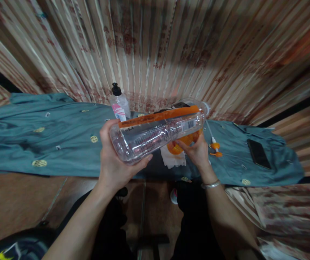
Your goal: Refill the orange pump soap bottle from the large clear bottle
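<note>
My left hand (114,159) is wrapped round the base end of a large clear plastic bottle (149,141) with an orange and grey label. The bottle is tilted nearly onto its side, its whitish neck end at the upper right. Under it, my right hand (198,150) grips an orange see-through container (178,147), partly hidden behind the clear bottle. I cannot tell whether the two touch. A white scalloped cloth or paper (172,159) lies below the container. To the right lies a pump dispenser head (215,147) with orange parts and a pale tube.
A clear squeeze bottle (120,104) with a black cap stands behind my left hand. A dark phone (259,153) lies at the right on the teal patterned cloth (70,144) covering the narrow table. A striped curtain (144,47) hangs close behind it.
</note>
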The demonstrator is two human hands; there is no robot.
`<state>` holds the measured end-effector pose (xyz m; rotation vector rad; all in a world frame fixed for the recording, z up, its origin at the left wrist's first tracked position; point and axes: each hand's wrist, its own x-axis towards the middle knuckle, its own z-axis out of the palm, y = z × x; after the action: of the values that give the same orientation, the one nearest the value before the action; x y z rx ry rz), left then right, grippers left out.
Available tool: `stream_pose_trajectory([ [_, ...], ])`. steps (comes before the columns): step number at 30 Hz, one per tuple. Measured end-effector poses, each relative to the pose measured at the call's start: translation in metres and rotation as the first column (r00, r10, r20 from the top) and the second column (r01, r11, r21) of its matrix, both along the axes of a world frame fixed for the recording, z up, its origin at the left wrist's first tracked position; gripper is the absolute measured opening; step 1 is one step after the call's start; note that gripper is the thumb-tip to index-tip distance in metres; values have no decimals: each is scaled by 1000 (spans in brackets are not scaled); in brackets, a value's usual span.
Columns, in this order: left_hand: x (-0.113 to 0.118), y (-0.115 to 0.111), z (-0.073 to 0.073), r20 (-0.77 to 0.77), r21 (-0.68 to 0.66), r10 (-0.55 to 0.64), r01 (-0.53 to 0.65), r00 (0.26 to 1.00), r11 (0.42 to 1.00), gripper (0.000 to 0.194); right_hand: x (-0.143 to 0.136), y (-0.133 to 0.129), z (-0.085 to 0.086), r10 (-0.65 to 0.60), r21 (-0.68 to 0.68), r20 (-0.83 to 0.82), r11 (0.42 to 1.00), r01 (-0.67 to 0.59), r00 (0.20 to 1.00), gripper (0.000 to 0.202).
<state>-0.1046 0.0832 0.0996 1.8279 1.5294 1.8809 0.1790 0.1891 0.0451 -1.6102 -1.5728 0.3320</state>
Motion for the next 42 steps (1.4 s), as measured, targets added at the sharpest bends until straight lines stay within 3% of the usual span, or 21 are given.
stream_pose_trajectory([
  [11,0,2,-5,-18,95,-16,17,1000,995,96,-6,0,-8,-5,41,-39,999,7,999,102],
  [20,0,5,-9,-8,83,-24,24,1000,996,100,3,-1,-1,55,-8,-35,998,-55,998,129],
  [31,-1,4,-13,55,18,-70,69,996,997,99,5,-4,2,53,-17,4,998,-53,999,122],
  [42,-6,8,-36,162,-103,-53,70,985,992,98,-5,0,-1,72,-10,-57,997,-72,996,110],
])
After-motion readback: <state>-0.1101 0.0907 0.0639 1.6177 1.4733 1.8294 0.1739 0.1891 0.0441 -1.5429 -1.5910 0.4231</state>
